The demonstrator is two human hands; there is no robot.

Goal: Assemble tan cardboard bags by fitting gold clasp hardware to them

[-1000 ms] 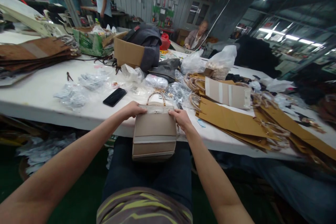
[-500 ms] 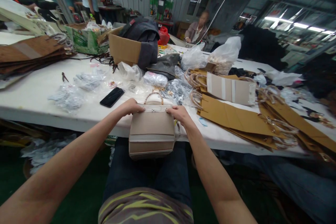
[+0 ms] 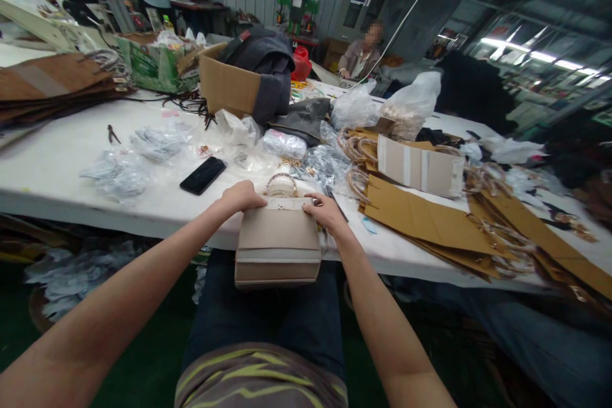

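A beige handbag rests between my lap and the front edge of the white table. Its top handle arches away from me over the tabletop. My left hand pinches the upper left corner of the bag, thumb on the near face. At the upper right corner, my right hand grips with its thumb on the pale top strip and its fingers behind. A slim dark tool shows by the right hand; whether that hand touches it I cannot tell. The bag's far side is hidden.
A black phone lies left of the bag, with small pliers beyond. Stacked mustard bag panels and a beige panel lie right. Farther back stand a cardboard box and plastic bags. A person sits across the table.
The bag's lower part has folded slightly, and the light band across it looks narrower. My right fingers have shifted a little at the top corner. The dark tool beside them shows more clearly.
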